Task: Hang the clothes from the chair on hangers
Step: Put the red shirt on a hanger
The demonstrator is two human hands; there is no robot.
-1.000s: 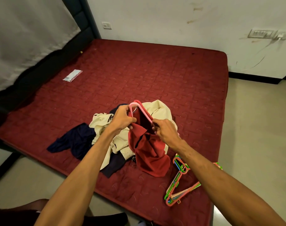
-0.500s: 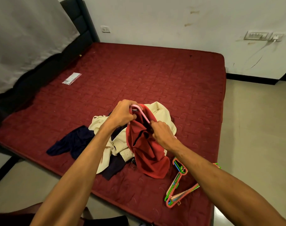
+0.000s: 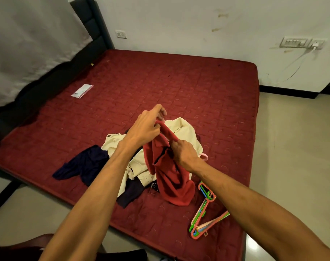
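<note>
Clothes lie heaped on the near middle of a maroon mattress (image 3: 179,81), and both hands work above the heap. The left hand (image 3: 145,129) is raised, its fingers and thumb pinched tight on the top edge of a red shirt (image 3: 171,178). The right hand (image 3: 183,153) sits lower and nearer, fingers curled into the cloth at the shirt's dark opening. The shirt is stretched between the hands, and its lower part drapes down onto the mattress. A pink hanger (image 3: 204,156) shows only as a hooked end just right of the right hand. The rest is hidden, so I cannot tell whether that hand also grips it.

Behind and left of the red shirt lies a crumpled cream shirt (image 3: 186,132), partly under the left forearm. A navy garment (image 3: 81,164) spreads to its left, and another dark piece (image 3: 130,193) lies nearer, beside the red shirt's hem. A bundle of coloured hangers (image 3: 205,213) rests on the mattress at the near right, just beside the red shirt.

Far left on the mattress lies a small clear packet (image 3: 82,91). A pale sheet (image 3: 28,44) hangs over the dark headboard (image 3: 96,46) at left. The far wall carries a switch panel (image 3: 294,42) with a white plug (image 3: 317,44) beside it. Pale floor (image 3: 296,147) runs along the right.
</note>
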